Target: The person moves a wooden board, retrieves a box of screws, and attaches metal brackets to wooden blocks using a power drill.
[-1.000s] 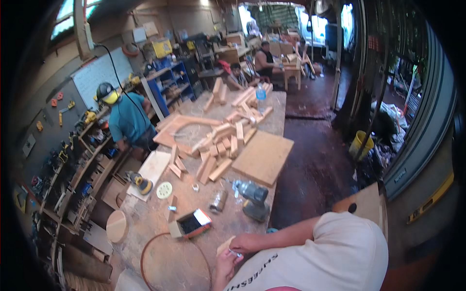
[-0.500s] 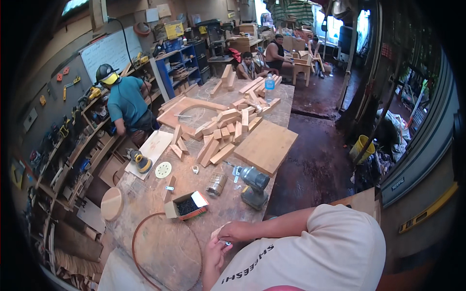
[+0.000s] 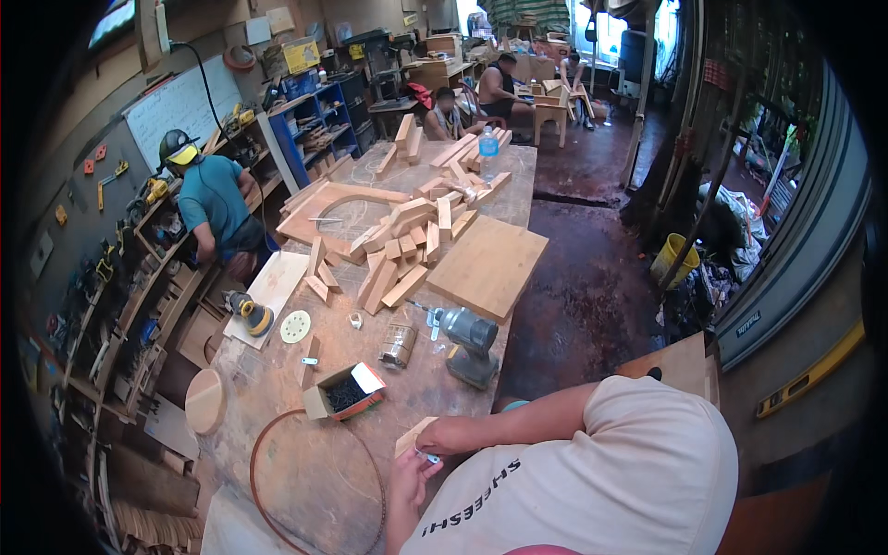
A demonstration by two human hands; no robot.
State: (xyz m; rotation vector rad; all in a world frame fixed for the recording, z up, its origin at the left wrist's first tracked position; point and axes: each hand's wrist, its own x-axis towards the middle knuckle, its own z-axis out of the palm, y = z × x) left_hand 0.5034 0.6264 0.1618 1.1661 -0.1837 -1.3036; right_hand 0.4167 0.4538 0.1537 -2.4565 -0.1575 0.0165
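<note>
Both of my hands are together at the near edge of the workbench [image 3: 342,444], in front of my light shirt. My left hand [image 3: 405,476] is closed round the lower end of a small wood block [image 3: 413,433]. My right hand [image 3: 446,435] lies over the block's right side with its fingers bent down. A small pale-blue piece [image 3: 431,457] shows between the two hands; its kind is too small to tell. Near them on the bench are an open box of dark screws [image 3: 346,396], a tin can [image 3: 398,344] and a cordless drill [image 3: 470,344].
A thin wooden hoop [image 3: 264,444] lies at the near left. Beyond are a wood strip [image 3: 309,361], a sander [image 3: 250,313], a sanding disc [image 3: 295,326], a pile of wood blocks [image 3: 407,240] and a board [image 3: 488,264]. A person [image 3: 213,199] stands at the left; others sit farther back.
The whole scene has shifted a little to the left in the view. My hands keep nearly the same hold on the wood block. A seated person at the back has lowered their head.
</note>
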